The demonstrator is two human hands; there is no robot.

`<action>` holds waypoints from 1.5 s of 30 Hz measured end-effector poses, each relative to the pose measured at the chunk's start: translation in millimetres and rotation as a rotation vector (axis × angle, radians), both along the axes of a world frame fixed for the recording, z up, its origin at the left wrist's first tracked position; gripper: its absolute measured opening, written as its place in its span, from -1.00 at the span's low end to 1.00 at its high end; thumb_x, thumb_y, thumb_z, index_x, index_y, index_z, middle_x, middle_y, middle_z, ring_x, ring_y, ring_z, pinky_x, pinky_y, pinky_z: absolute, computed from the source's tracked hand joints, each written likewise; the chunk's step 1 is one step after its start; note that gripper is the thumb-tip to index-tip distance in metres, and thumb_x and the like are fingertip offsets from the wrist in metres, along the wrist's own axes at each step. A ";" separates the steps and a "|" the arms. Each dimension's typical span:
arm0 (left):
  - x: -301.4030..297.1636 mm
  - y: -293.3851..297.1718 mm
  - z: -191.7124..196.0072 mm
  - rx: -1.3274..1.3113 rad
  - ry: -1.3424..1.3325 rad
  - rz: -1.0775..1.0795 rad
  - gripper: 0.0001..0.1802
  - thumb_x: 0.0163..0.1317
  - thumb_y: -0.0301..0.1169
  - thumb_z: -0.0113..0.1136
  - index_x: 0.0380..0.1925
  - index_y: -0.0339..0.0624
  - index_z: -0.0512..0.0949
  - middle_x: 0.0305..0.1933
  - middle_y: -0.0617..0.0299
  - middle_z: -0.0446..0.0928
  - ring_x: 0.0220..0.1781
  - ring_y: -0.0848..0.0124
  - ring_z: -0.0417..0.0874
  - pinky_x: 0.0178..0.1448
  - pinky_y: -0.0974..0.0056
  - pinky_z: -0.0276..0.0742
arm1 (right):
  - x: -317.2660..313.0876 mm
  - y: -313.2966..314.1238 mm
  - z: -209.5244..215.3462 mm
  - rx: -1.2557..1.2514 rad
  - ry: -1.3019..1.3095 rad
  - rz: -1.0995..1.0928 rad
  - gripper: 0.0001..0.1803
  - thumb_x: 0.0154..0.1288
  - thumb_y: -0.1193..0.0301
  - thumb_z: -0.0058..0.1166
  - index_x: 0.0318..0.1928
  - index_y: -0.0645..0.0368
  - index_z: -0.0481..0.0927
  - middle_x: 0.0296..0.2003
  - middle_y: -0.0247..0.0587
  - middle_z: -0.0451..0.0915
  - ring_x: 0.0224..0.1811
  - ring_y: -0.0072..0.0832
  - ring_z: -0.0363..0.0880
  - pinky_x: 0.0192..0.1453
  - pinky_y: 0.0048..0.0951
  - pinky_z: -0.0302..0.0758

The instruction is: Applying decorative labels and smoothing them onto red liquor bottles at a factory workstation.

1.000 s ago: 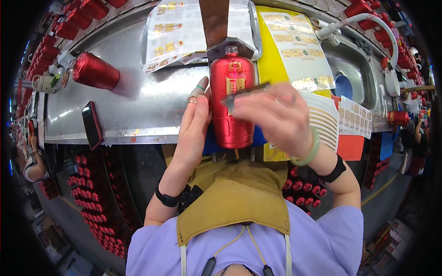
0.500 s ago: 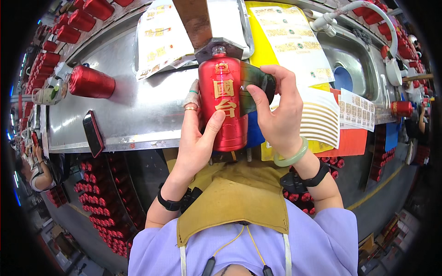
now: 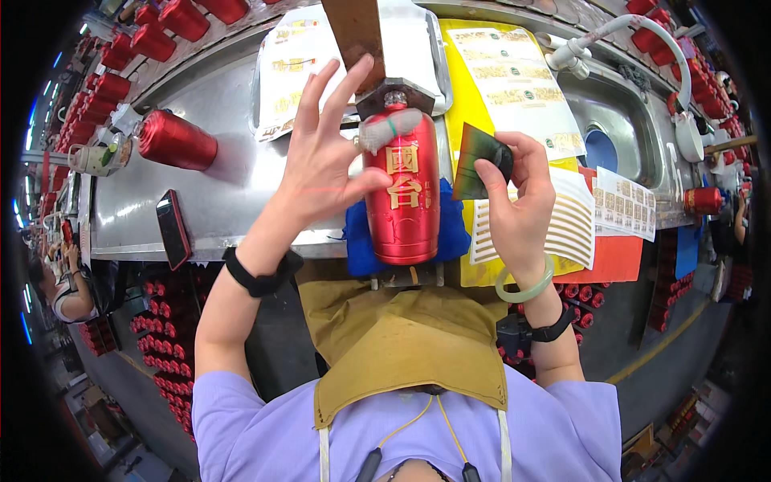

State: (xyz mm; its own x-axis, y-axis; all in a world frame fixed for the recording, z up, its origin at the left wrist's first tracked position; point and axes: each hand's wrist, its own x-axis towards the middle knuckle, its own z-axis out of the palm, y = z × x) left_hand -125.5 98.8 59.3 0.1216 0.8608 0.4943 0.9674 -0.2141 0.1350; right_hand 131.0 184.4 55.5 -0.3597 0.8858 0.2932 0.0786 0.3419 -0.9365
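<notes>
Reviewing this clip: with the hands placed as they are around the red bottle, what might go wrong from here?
1. The left hand is spread open, only its thumb on the red bottle, so the bottle might roll or shift on the blue cloth.
2. The right hand pinches a dark scraper card beside the bottle; a slip may scuff its gold characters.
3. The phone lies at the bench edge and might get knocked off.

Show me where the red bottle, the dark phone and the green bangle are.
red bottle (image 3: 401, 217), head view, on the middle of its body
dark phone (image 3: 173, 228), head view, on its screen
green bangle (image 3: 524, 287), head view, on its lower band
</notes>
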 end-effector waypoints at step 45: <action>62.2 7.3 -3.4 -0.172 -1.854 0.123 -0.54 0.62 -0.24 -0.04 0.43 -0.11 0.33 0.33 0.17 0.49 0.32 0.43 0.54 0.34 0.26 0.49 | -0.1 154.7 -21.8 0.604 -0.702 0.011 -0.78 0.34 0.56 0.10 -0.04 0.26 0.69 -0.11 0.04 0.72 -0.09 0.01 0.69 0.07 -0.08 0.60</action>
State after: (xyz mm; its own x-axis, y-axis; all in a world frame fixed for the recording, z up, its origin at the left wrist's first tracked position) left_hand -63.4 106.1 55.9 -0.4602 0.8704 -0.1750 -0.4119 -0.0347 0.9106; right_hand 130.8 339.2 33.6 -0.6374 0.6488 0.4157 0.5540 0.7608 -0.3380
